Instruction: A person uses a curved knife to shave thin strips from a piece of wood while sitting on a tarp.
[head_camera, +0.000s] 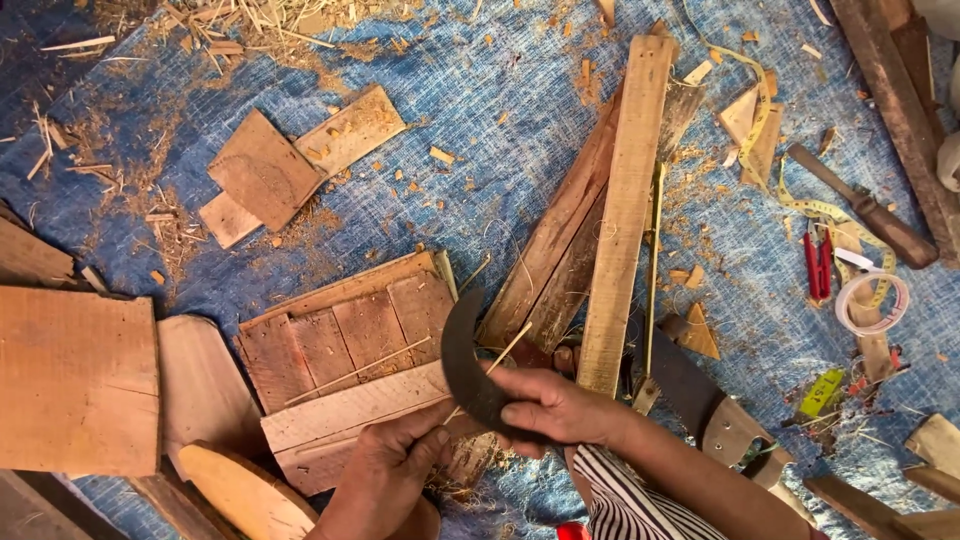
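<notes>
- The right hand (555, 408), low in the centre of the frame, is closed around the base of a dark curved blade (462, 362), whose tip arcs up and to the left.
- The left hand (395, 462), at the lower centre just left of the right one, has its fingers pinched together on a thin bamboo sliver (497, 358), which runs up to the right across the blade's edge.
- Both hands sit over a slatted wooden panel (345, 340) lying flat in the middle of the frame; a second thin sliver (360, 370) rests diagonally across its slats.
- A pale plank (350, 410) lies along the panel's lower edge, just beside the left hand.
- A long light plank (625, 210) runs from the top centre down towards the right hand, lying on darker boards (555, 250) beside it.
- A blue woven tarp (480, 120) covers the ground and is strewn with chips and shavings.
- In the upper left, two flat wood offcuts (290, 160) overlap each other.
- A broad reddish board (75, 380) fills the left edge.
- At the right, a yellow tape measure (800, 200) winds down past a wooden-handled tool (865, 208), red-handled pliers (818, 265) and a roll of tape (872, 303).
- A dark saw blade with a pale handle (705, 405) lies just right of the person's forearm.
- A striped sleeve (620, 500) shows at the bottom edge.
</notes>
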